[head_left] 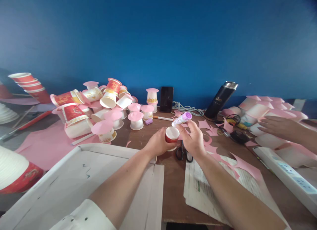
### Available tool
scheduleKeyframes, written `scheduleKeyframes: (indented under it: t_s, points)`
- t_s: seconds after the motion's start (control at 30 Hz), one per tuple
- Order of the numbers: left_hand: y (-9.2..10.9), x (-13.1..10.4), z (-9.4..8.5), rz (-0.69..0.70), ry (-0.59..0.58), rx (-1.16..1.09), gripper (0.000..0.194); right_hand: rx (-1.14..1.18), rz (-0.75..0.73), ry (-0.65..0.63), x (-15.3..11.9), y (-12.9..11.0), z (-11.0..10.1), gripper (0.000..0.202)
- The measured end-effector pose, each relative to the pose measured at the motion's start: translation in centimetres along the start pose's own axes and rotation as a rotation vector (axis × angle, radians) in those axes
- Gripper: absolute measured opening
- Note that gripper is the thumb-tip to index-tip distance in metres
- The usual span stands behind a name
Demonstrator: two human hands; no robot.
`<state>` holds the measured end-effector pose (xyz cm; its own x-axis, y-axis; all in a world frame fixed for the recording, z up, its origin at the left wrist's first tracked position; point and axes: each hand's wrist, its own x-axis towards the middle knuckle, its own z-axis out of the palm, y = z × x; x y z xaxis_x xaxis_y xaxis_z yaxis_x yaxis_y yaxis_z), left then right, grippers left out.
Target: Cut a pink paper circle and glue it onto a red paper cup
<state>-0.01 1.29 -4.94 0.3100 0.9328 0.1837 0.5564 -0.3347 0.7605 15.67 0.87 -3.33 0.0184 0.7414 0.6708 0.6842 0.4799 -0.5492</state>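
My left hand (160,143) is wrapped round a red paper cup (172,134), whose white round end faces up toward me. Between the fingers of my right hand (194,139) is a purple and white glue stick (182,119), tilted with one end close to the cup's rim. Whether the glue touches the cup I cannot tell. Black-handled scissors (183,154) lie on the table just below my hands. A small purple cap (149,121) rests behind them, beside paper cups topped with pink paper discs (135,116).
Piled cups (71,113) fill the left back. A white box lid (104,177) lies front left. Pink scraps (247,164) cover papers at right. A phone (166,98) and black flask (220,99) stand by the wall. Another person's hand (277,126) reaches over cups, near a power strip (287,174).
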Motion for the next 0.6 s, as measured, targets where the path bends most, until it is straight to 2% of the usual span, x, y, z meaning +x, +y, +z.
scheduleKeyframes:
  t_s: [0.1, 0.2, 0.27, 0.43, 0.5, 0.6]
  points:
    - [0.0, 0.0, 0.0, 0.009, 0.0, 0.012, 0.05, -0.091, -0.091, -0.063, 0.0, -0.2, 0.2, 0.024]
    - [0.1, 0.0, -0.1, 0.0, 0.001, 0.02, 0.051, -0.181, -0.066, 0.022, 0.0, 0.1, 0.4, 0.026]
    - [0.2, -0.1, -0.2, -0.004, 0.003, 0.017, 0.054, -0.141, -0.006, 0.069, 0.0, 0.4, 0.2, 0.025]
    - [0.3, -0.1, -0.2, -0.037, -0.002, 0.014, 0.056, 0.074, 0.13, 0.074, -0.6, 0.0, -0.7, 0.027]
    - [0.3, -0.1, -0.1, -0.035, -0.008, 0.006, 0.056, 0.069, 0.115, 0.064, -0.9, -0.2, -0.9, 0.027]
    - [0.3, -0.1, -0.2, -0.025, -0.009, 0.008, 0.055, -0.06, 0.005, 0.06, -1.0, 0.0, -0.8, 0.026]
